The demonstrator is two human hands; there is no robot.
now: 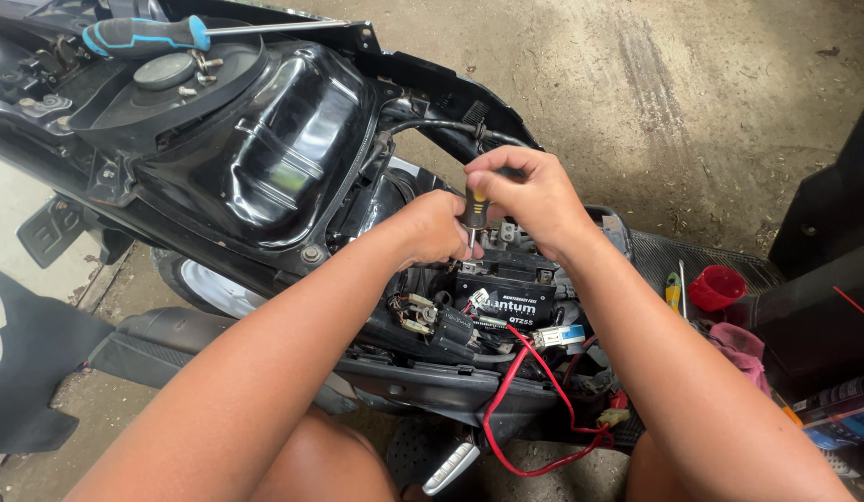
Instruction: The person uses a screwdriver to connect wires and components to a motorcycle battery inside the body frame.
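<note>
While the right hand [534, 195] grips the screwdriver [475, 212] over the battery [506, 296] and the left hand [432, 228] closes beside its shaft, a slipped tip could short the terminals.

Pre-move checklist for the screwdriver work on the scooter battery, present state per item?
1. Right hand grips the black and yellow screwdriver handle: ok.
2. Left hand steadies beside the shaft: ok.
3. Tip seated in the terminal screw on the black battery: cannot tell, hidden behind the hands.
4. Loose red wire clear of the tool: ok, it loops below the battery.
5. Spare blue-handled screwdriver lying stably on the scooter body: ok, flat and apart from the hands.
6. Red cup out of the way: ok, off to the right on the footboard.
</note>
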